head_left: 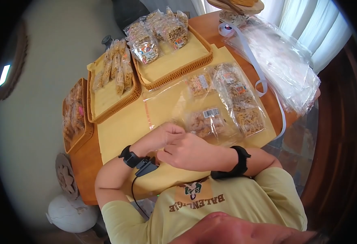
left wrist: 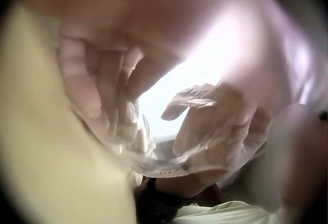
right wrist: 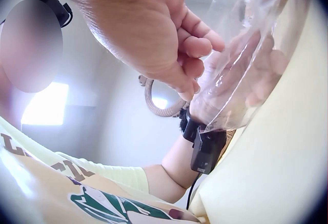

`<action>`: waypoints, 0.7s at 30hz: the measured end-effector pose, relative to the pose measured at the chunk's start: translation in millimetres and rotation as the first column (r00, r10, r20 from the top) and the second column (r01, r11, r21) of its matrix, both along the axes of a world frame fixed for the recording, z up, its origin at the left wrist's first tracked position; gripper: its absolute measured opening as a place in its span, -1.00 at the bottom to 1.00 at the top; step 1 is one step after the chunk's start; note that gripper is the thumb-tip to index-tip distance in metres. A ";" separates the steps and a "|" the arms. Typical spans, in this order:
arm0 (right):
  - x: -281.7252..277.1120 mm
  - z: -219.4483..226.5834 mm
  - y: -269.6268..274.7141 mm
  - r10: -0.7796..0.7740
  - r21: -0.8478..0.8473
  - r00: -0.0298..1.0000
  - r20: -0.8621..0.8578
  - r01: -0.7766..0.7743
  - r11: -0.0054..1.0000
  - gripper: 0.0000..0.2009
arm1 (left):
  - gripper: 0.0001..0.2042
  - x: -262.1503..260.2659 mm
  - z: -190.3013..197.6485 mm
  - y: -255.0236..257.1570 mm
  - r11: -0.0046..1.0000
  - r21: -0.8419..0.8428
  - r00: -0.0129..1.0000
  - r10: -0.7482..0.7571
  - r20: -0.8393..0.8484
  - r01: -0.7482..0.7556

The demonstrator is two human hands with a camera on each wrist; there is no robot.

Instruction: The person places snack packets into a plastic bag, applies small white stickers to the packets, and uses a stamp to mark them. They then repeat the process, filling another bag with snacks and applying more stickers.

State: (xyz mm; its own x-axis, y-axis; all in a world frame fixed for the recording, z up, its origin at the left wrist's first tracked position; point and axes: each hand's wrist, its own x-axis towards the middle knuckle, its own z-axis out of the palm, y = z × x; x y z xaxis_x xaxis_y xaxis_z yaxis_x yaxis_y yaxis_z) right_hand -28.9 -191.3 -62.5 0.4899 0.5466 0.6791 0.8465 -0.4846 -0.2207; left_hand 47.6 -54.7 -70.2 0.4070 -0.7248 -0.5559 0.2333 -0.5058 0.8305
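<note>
A large clear bag (head_left: 168,99) lies on the yellow sheet, with several packed snacks (head_left: 231,87) in or under it, overlapping film hiding which. At its near side my left hand (head_left: 158,137) and right hand (head_left: 191,152) meet. In the right wrist view, my right hand (right wrist: 148,34) has curled fingers and thumb together at the edge of clear film (right wrist: 230,80); my left hand (right wrist: 256,70) shows behind that film. In the left wrist view, bent fingers of my left hand (left wrist: 97,85) touch the film, and my right hand (left wrist: 210,121) is seen through it. Whether my left fingers pinch it is unclear.
Wicker trays (head_left: 178,75) (head_left: 115,114) (head_left: 88,132) with bagged snacks stand along the back and left. A stack of clear bags (head_left: 284,61) and a white strap (head_left: 247,49) lie at the right. A round white object (head_left: 71,213) is beyond the table's left edge.
</note>
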 end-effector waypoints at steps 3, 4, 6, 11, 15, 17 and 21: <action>-0.1 0.5 -0.7 0.000 -0.048 1.000 0.014 0.000 0.999 -0.90 | -0.94 1.9 11.6 -5.0 0.936 0.202 0.692 -0.349 0.632 0.287; -0.5 2.4 -1.7 0.000 -0.058 1.000 -0.002 0.000 0.998 -0.90 | -0.94 1.3 11.9 -6.6 0.937 0.200 0.692 -0.347 0.634 0.287; -0.4 3.1 -2.6 -0.001 -0.069 1.000 -0.015 0.000 0.998 -0.90 | -0.77 0.1 11.7 -11.1 0.914 0.115 0.319 -0.251 0.914 0.389; -1.6 1.7 0.2 0.001 -0.072 1.000 -0.001 -0.001 0.997 -0.89 | -0.48 3.6 0.6 -23.7 0.895 0.228 0.086 -0.281 0.956 0.384; -2.2 3.8 0.0 0.010 -0.070 1.000 0.020 -0.009 0.998 -0.89 | -0.40 12.9 0.1 -36.0 0.812 0.398 -0.273 -0.304 0.913 0.426; -2.4 3.3 0.4 0.042 -0.084 0.999 0.005 -0.041 0.996 -0.89 | -0.39 13.1 -2.6 -41.1 0.825 0.403 -0.285 -0.307 0.908 0.397; -1.9 4.7 0.4 0.064 -0.098 0.998 0.021 -0.062 0.993 -0.90 | -0.38 9.1 -3.1 -45.4 0.841 0.434 -0.269 -0.358 0.894 0.324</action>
State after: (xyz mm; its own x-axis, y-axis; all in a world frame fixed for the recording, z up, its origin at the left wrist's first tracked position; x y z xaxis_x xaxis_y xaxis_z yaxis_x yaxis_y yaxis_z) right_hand -30.8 -190.9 -57.8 0.4368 0.6397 0.6324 0.8805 -0.4481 -0.1549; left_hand 56.6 -100.2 -73.3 0.1600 -0.9809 0.1107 -0.9798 -0.1714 -0.1028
